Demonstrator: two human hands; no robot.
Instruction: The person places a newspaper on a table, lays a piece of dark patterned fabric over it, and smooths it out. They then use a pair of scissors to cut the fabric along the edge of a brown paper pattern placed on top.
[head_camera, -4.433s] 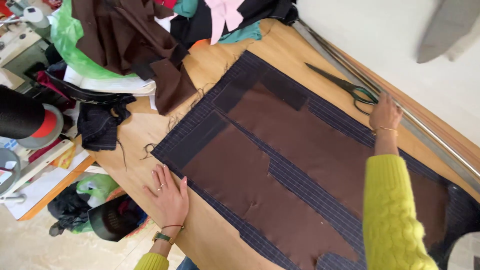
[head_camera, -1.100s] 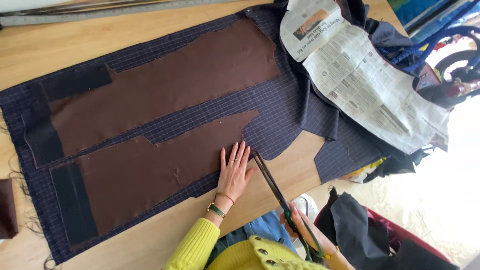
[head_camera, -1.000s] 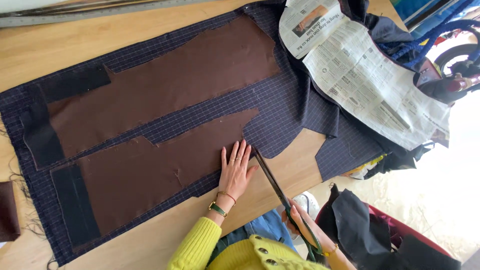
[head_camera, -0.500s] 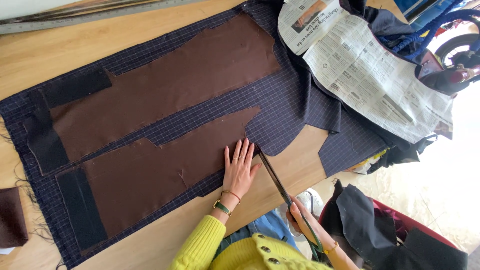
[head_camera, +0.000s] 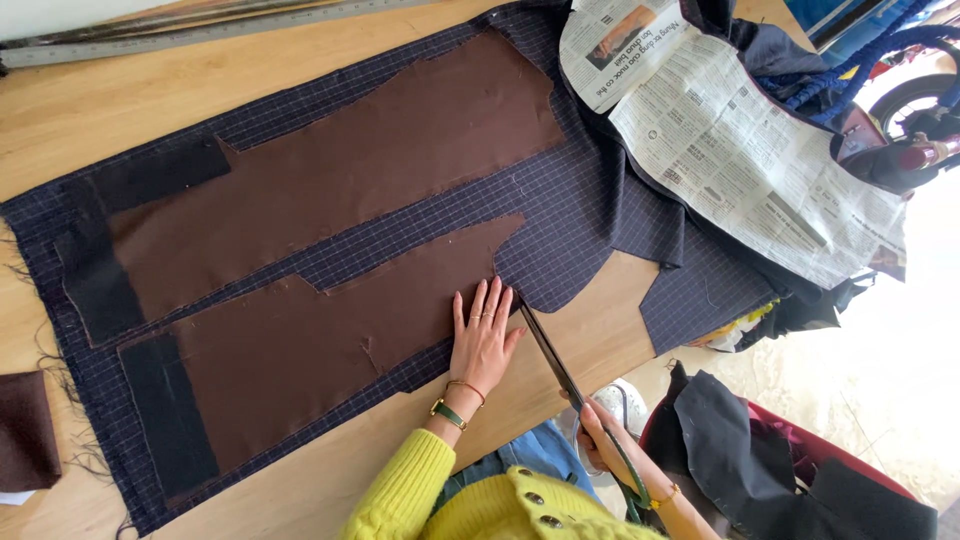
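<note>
- Right hand closed around the handles of the scissors; the handles and most of the fingers are hidden behind the yellow sleeve and the frame's lower edge, so the exact finger placement cannot be made out.
- Scissors: one pair, long dark blades running up and away from the grip, tips at the edge of the navy checked cloth, just beside the left hand's fingertips. Whether the blades stand apart or together: cannot tell, seen nearly edge-on.
- Left hand flat, fingers spread, gripping nothing; palm down on the cloth at the near end of the lower brown pattern piece, immediately left of the blades.
- Left wrist: one green watch strap and one thin bracelet. Right wrist: one bracelet, partly cut off.
- Brown pattern pieces lying on the checked cloth: two, long, side by side; the upper one lies farther from the grip. Two darker patches at their far left ends.
- Wooden table: bare strip beyond the cloth; a metal ruler along the far edge, ends cut off.
- Newspaper sheets: up and right of the grip, over dark fabric; count unclear, at least two overlapping.
- One brown scrap at far left, cut off by the frame.
- Right of the grip, below table level: dark fabric heap, contents hard to tell.
</note>
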